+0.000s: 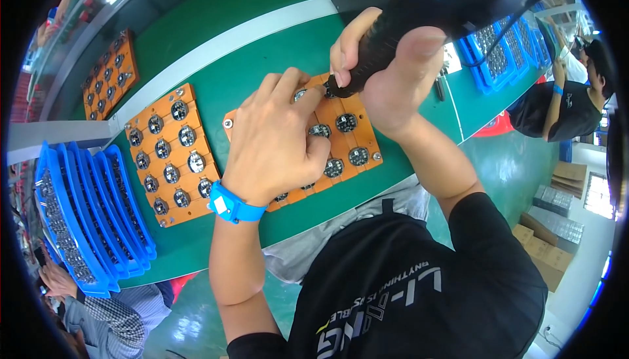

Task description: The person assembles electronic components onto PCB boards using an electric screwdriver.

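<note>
My right hand (pixel 396 94) is wrapped round a black corded power tool that looks like an electric screwdriver (pixel 409 25). Its tapered tip points down at the far edge of an orange fixture plate (pixel 368 137) with rows of small round circuit boards. Over the left part of that plate lies my left hand (pixel 272 136), back up, with a blue wristband (pixel 239 208). Its fingers reach toward the tool tip and rest by a round board (pixel 300 95), with nothing visibly held. The hand hides several boards, and the exact contact of the tip is hidden.
A second orange plate (pixel 171 130) of round boards lies left on the green table (pixel 190 244). Another orange plate (pixel 128 71) is beyond the pale rail (pixel 229 38). Blue trays (pixel 98 283) stand at left, blue bins (pixel 481 80) at right. Co-workers (pixel 570 110) sit nearby.
</note>
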The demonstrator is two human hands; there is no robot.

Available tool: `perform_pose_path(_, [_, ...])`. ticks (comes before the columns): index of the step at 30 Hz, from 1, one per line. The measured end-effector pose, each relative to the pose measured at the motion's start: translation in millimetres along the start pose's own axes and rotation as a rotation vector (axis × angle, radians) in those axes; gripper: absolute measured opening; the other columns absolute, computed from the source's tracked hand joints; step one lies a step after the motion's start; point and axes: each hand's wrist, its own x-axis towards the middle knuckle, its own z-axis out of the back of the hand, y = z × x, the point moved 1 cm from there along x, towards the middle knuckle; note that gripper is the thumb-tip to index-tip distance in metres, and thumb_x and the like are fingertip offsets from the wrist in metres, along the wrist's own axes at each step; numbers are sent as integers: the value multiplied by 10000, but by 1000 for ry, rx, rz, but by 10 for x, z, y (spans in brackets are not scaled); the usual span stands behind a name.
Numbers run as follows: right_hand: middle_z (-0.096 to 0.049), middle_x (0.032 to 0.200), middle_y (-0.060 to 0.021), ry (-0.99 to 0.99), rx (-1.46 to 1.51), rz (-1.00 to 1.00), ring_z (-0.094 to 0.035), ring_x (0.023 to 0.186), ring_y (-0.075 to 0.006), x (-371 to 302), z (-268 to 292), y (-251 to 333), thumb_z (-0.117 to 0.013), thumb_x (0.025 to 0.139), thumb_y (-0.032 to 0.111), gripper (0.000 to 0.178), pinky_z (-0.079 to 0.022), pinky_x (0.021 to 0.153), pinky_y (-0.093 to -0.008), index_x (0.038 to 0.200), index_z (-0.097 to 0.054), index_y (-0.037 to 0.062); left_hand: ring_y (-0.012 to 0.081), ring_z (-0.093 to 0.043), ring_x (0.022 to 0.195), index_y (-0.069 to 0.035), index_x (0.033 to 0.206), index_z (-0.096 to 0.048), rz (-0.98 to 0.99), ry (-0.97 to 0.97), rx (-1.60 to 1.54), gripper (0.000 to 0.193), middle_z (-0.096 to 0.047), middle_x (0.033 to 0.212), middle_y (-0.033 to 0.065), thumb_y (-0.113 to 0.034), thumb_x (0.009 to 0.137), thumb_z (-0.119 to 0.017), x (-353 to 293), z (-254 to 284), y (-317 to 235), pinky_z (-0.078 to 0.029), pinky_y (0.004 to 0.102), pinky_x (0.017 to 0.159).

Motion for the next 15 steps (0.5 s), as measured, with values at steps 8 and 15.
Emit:
perform_pose_path(8, [-550, 604, -98, 213, 10, -7, -516, 464, -151, 55, 110, -267, -581, 963, 576, 685, -411, 451, -249, 1237, -420, -31, 339, -600, 968, 37, 992, -699, 0, 18, 63, 429, -627, 1051, 161, -141, 616, -590, 1, 11, -40, -540, 441, 797])
perform_pose_path(15, [-583, 668, -74, 295, -22, 106, -514, 493, -95, 65, 145, -192, -628, 964, 502, 674, -429, 473, -231, 1327, -403, -19, 336, -599, 953, 25, 1005, -680, -27, 12, 55, 412, -611, 1024, 147, -128, 629, -609, 24, -6, -106, -538, 438, 786])
